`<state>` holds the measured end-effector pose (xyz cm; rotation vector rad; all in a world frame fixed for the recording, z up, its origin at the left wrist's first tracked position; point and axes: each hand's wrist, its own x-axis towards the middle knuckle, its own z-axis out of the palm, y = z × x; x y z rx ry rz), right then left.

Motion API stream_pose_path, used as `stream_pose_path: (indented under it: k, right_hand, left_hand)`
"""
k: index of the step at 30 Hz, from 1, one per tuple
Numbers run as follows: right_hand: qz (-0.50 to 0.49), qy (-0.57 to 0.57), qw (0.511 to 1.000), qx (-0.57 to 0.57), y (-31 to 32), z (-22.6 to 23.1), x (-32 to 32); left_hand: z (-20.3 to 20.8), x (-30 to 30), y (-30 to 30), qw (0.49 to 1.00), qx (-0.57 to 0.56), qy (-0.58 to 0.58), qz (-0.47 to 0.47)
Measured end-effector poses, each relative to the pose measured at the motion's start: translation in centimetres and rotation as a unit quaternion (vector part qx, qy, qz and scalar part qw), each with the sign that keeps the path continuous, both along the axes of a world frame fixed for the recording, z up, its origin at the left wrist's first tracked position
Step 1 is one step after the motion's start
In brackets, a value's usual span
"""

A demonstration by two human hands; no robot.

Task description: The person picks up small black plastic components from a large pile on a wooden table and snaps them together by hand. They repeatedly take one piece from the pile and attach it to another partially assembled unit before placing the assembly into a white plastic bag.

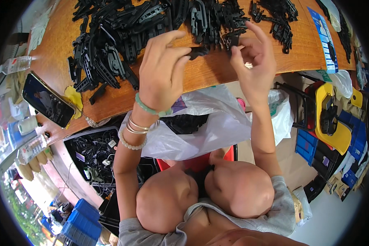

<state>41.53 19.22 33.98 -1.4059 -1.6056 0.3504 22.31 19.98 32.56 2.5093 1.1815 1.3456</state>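
My left hand, with bracelets on its wrist, pinches a small black plastic part above the table's near edge. Across from it, my right hand has thumb and fingers closed on another small black plastic piece, its index finger raised. The two pieces are apart. Beyond both hands lies a heap of long black plastic parts on the wooden table. Smaller clusters of black parts lie further right. The exact kind of these parts cannot be made out.
A phone leans at the table's left. Below the edge hangs an open white plastic bag with black parts inside, over my lap. A crate of black cables stands lower left. To the right are a yellow chair and a blue leaflet.
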Motion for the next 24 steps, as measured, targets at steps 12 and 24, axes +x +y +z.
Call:
stream_pose_path:
  k: [12, 24]
  right_hand:
    - [0.254, 0.297, 0.915, -0.104, -2.9, 0.5, -0.3]
    - [0.121, 0.093, 0.988, -0.018, -3.8, 0.2, -0.4]
  left_hand:
    - [2.2, 0.2, -1.7, 0.732, -0.564, -0.358, -0.137]
    - [1.8, 0.2, -3.1, 0.931, -0.324, -0.121, -0.116]
